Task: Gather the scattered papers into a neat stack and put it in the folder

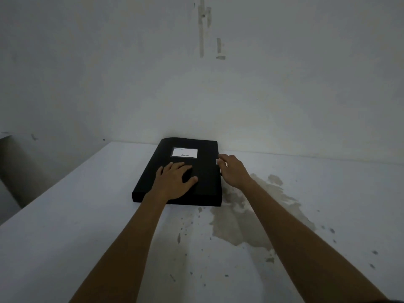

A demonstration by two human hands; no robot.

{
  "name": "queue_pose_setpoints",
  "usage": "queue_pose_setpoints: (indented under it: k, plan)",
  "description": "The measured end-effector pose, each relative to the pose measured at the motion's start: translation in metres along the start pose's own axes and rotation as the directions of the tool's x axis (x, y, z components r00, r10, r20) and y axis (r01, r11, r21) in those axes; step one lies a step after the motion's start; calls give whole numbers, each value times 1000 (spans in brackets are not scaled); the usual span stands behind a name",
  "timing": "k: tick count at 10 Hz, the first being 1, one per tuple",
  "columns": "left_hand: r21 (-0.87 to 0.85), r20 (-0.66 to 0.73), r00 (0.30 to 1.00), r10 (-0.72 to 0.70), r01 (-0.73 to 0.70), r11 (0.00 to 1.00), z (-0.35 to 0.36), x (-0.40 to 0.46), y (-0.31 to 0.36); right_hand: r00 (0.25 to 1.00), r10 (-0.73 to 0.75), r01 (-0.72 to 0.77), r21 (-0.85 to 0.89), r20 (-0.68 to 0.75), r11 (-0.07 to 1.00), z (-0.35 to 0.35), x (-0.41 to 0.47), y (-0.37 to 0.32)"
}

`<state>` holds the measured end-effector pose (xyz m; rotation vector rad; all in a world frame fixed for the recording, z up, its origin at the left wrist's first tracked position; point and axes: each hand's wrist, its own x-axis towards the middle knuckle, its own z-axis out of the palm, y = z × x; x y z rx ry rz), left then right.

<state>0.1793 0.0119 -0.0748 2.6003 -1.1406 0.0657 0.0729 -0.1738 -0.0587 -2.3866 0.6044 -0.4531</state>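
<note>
One black folder point(177, 171), closed, flat near the far edge of the desk point(87, 215); one white label point(184, 152) on its cover; one small white tab point(217, 161) at its right edge; two bare hands, left hand point(175, 182) and right hand point(232, 169); one large stain point(251, 215)

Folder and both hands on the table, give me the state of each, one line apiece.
folder: closed, flat on the table, back edge by the wall.
label: white, on the folder's cover.
left hand: open, palm flat on the cover.
right hand: at the folder's right edge, fingers on a small white tab.
table: stained.
</note>
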Motion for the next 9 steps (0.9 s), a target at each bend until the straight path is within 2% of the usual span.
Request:
queue_pose_setpoints:
  k: [1,2,3,5,6,8,9]
  plan:
    - [13,-1,1000,-8,8,1000,0,1,0,998,-1,12,-180,58,984,3,9,-1]
    - [20,-13,1000,-8,8,1000,2,0,1,1000,-13,21,-324,25,946,9,6,2]
    - [-5,-35,999,-11,11,1000,2,1,2,1000,3,-1,-344,6,939,12,3,3]
    - [-96,-114,993,19,-30,995,-7,0,4,990,85,-70,-131,113,989,10,3,9]
    - [-125,-134,990,49,-66,990,-13,2,5,995,66,-63,-40,71,997,5,-12,13]
    - [-183,-52,995,90,-98,978,-32,-9,30,995,90,-87,-90,29,992,-39,-48,28]
    - [-187,-47,992,115,-122,975,-41,-17,44,996,90,-91,-195,-12,977,-68,-64,33]
